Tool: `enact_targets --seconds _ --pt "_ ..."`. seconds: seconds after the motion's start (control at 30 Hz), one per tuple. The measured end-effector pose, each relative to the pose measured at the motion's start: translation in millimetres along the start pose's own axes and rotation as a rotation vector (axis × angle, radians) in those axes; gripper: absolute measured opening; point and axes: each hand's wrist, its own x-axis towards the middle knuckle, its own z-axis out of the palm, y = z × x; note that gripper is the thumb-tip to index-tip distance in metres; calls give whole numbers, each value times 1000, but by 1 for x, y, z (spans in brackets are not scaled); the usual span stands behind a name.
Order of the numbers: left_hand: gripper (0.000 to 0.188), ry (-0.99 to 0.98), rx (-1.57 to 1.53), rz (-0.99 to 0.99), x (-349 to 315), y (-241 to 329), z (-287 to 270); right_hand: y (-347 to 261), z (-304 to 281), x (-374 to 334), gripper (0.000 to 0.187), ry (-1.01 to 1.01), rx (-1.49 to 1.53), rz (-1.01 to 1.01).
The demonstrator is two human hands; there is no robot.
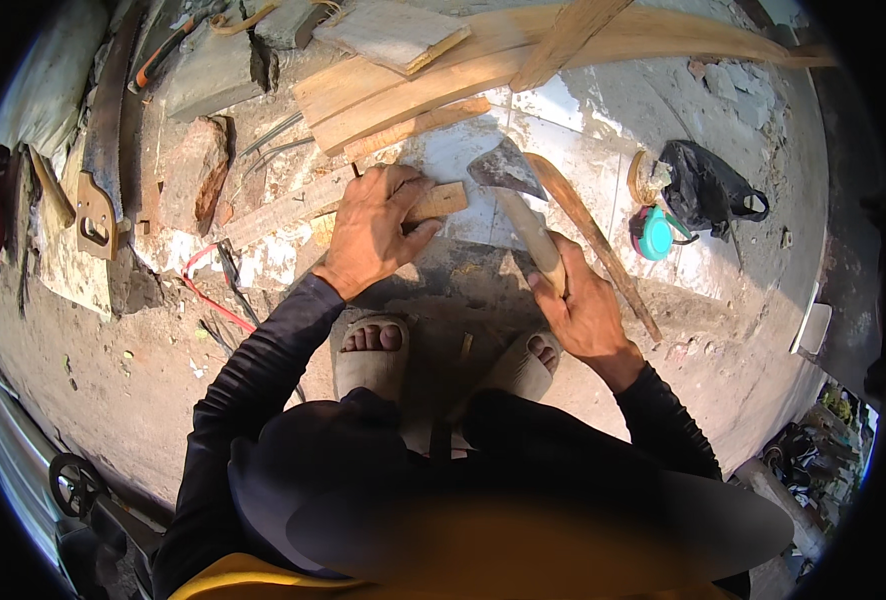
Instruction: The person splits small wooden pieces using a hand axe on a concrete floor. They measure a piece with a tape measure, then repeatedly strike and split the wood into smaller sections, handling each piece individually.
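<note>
My right hand (pixel 585 305) is wrapped round the pale wooden handle of a hatchet (pixel 535 240). Its dark metal head (pixel 506 168) is at the far end, over white tiles. To the left, my left hand (pixel 371 228) is closed on a short wooden block (pixel 441 203), whose right end sticks out past the thumb towards the hatchet. A long thin strip of wood (pixel 278 210) lies just left of that hand. Beside the hatchet, on its right, a curved brown stick (pixel 593 230) lies on the ground.
Planks (pixel 413 85) lie at the far side, a loose board (pixel 393 35) on top. Left are a handsaw (pixel 98 215), a rough stone (pixel 198 175) and a red cable (pixel 208 290). Right are a black plastic bag (pixel 708 185) and a round turquoise object (pixel 653 235). My sandalled feet (pixel 371 350) are near.
</note>
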Motion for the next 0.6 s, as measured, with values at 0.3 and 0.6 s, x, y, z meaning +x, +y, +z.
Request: enact_targets --seconds 0.3,0.6 --pt "49 -14 -20 -28 -6 -9 3 1 18 0 56 77 -77 -181" --pt "48 -14 8 -31 -7 -9 4 16 27 4 50 287 -37 -415"
